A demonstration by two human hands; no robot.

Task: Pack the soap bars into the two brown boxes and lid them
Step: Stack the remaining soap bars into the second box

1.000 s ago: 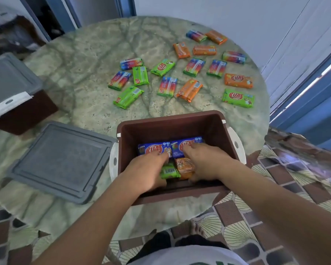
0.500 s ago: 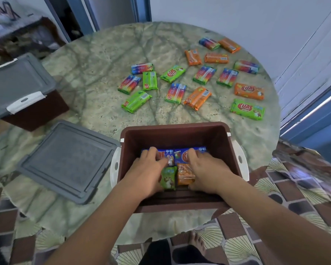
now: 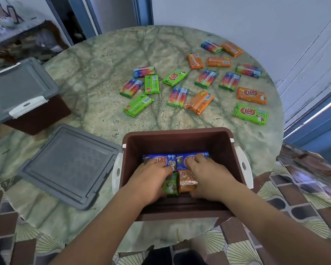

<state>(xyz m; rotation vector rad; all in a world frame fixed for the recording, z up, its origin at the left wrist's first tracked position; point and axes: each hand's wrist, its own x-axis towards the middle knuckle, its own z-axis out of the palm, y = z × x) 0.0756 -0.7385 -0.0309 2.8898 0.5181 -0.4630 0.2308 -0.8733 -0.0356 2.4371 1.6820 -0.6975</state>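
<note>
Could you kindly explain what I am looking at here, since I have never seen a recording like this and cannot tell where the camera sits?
There is no machine: a person wears a wide-angle camera on the head, looking forward and down, so you see their own arms. The left hand and right hand are both inside the open brown box, resting on soap bars already packed there: two blue bars at the back, a green bar and an orange bar nearer. Whether the fingers grip any bar I cannot tell. The box stands on a round marble table. Its grey lid lies beside it on the left. A second box, lid on, sits further left. Loose soap bars lie scattered beyond.
</note>
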